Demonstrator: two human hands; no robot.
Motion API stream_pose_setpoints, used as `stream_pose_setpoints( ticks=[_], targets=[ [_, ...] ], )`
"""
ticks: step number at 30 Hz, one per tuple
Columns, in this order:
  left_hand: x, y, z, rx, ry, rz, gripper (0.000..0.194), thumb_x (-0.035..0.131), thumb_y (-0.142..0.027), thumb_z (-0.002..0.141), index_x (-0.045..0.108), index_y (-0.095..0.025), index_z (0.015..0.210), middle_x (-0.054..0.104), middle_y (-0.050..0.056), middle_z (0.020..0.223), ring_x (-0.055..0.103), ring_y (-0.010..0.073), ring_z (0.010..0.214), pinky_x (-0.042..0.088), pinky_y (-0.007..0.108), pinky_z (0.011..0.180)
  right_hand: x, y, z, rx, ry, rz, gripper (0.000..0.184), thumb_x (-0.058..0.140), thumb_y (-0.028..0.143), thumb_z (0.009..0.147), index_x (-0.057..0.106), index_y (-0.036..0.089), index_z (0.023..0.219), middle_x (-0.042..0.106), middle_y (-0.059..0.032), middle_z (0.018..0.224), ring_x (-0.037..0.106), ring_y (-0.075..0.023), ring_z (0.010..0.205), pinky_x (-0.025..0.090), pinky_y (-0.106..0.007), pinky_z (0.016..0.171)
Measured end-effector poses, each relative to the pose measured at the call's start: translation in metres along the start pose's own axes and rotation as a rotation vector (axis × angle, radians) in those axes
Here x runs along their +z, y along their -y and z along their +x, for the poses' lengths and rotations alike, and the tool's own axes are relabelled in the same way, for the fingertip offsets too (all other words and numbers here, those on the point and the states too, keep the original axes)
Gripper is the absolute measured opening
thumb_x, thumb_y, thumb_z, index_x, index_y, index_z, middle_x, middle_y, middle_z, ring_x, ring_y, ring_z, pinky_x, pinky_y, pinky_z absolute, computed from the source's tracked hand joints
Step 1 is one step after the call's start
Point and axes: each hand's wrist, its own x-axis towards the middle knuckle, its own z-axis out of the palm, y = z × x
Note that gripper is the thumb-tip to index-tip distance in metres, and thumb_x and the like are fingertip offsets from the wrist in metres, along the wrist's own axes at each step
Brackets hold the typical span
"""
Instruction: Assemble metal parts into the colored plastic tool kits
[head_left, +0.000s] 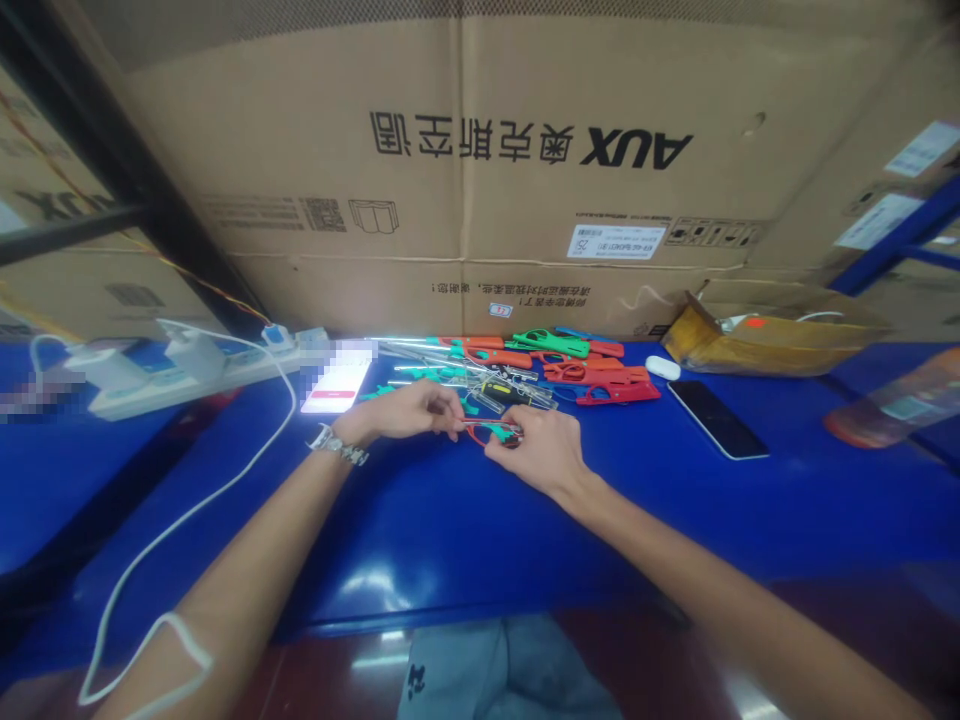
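Both hands meet at a small red-orange long-reach lighter body (475,436) with a green piece in it, held low over the blue table (450,520). My right hand (551,450) is closed around its right end, and the fingers hide much of it. At its left end, my left hand (416,410) has thumb and fingertips pinched together at a thin part. Just behind the hands lie a yellow and black screwdriver (498,393), loose metal bits and small green pieces (386,390). Farther back are several lighters, including a green lighter (551,343) and red lighters (619,390).
A lit phone (337,380) and a white power strip (210,372) with a loose cable stand left. To the right are a white earbud case (663,367), a dark phone (718,420), a paper bag (772,330) and a bottle (900,405). A large carton (487,200) blocks the back.
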Motion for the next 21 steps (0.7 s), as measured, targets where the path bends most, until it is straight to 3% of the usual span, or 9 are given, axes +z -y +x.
stream_pose_setpoints(
  ticks=[6, 10, 14, 18, 21],
  targets=[
    [-0.004, -0.008, 0.022, 0.005, 0.078, -0.002, 0.014, 0.071, -0.031, 0.078, 0.07, -0.018, 0.082, 0.076, 0.005, 0.08, 0.069, 0.0179, 0.077, 0.05, 0.027, 0.075, -0.009, -0.008, -0.001, 0.067, 0.002, -0.022, 0.022, 0.061, 0.043, 0.075, 0.072, 0.025, 0.081, 0.076, -0.0021, 0.078, 0.068, -0.0223, 0.072, 0.034, -0.028, 0.06],
    [-0.003, -0.022, 0.038, 0.049, 0.003, 0.093, 0.018, 0.07, -0.035, 0.079, 0.074, -0.018, 0.085, 0.076, 0.005, 0.083, 0.068, 0.0178, 0.077, 0.047, 0.026, 0.072, -0.02, -0.016, -0.003, 0.157, -0.022, 0.004, 0.022, 0.062, 0.045, 0.075, 0.07, 0.025, 0.078, 0.075, -0.0014, 0.077, 0.069, -0.0223, 0.073, 0.032, -0.028, 0.058],
    [0.003, -0.044, 0.048, 0.014, -0.25, 0.37, 0.029, 0.077, -0.045, 0.073, 0.076, -0.018, 0.084, 0.073, 0.005, 0.08, 0.064, 0.0203, 0.074, 0.044, 0.028, 0.071, -0.026, -0.026, -0.004, 0.289, -0.027, 0.088, 0.022, 0.062, 0.048, 0.076, 0.069, 0.027, 0.079, 0.073, 0.0007, 0.072, 0.068, -0.0215, 0.071, 0.032, -0.027, 0.058],
    [0.018, -0.06, 0.051, 0.065, -0.616, 0.719, 0.041, 0.079, -0.052, 0.07, 0.072, -0.022, 0.098, 0.067, 0.008, 0.109, 0.056, 0.0316, 0.107, 0.04, 0.042, 0.094, -0.028, -0.034, -0.002, 0.394, -0.027, 0.172, 0.022, 0.062, 0.049, 0.077, 0.069, 0.029, 0.08, 0.071, 0.0018, 0.068, 0.067, -0.0217, 0.071, 0.033, -0.027, 0.058],
    [0.037, -0.062, 0.047, 0.126, -0.872, 0.762, 0.058, 0.079, -0.052, 0.07, 0.063, -0.021, 0.116, 0.056, 0.013, 0.125, 0.049, 0.0348, 0.117, 0.038, 0.047, 0.099, -0.029, -0.037, 0.001, 0.412, -0.041, 0.225, 0.022, 0.061, 0.05, 0.078, 0.067, 0.028, 0.077, 0.071, 0.0023, 0.07, 0.068, -0.0216, 0.074, 0.034, -0.027, 0.059]
  ],
)
